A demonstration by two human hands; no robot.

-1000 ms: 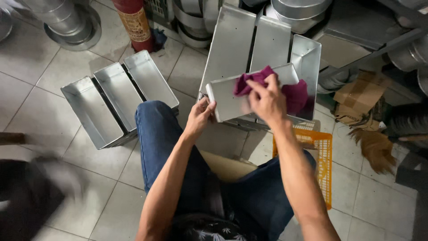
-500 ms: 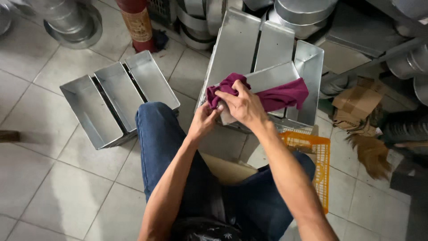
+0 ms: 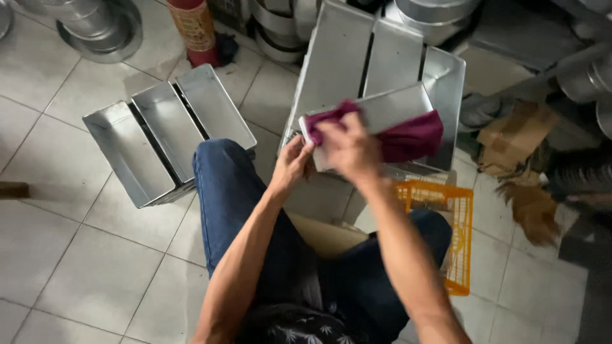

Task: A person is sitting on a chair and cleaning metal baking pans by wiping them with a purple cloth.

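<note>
On the left, a set of three joined metal pans [image 3: 167,141] is lying on the tiled floor [image 3: 57,255], well apart from the hands. The left hand [image 3: 292,167] is gripping the near left end of a single metal pan [image 3: 376,121] with clenched fingers (the pan is resting over another pan set [image 3: 382,60] farther away). The right hand [image 3: 349,148] is pressing a dark red cloth [image 3: 408,139] onto it, fingers closed on the cloth, and an orange basket [image 3: 446,223] is standing to the near right.

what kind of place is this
Probably a small metalware or bakeware workshop or storeroom. Joined sets of shiny metal loaf tins sit on the tiled floor, round metal pans are stacked about, and the right hand rubs a tin with a maroon cloth.
</note>
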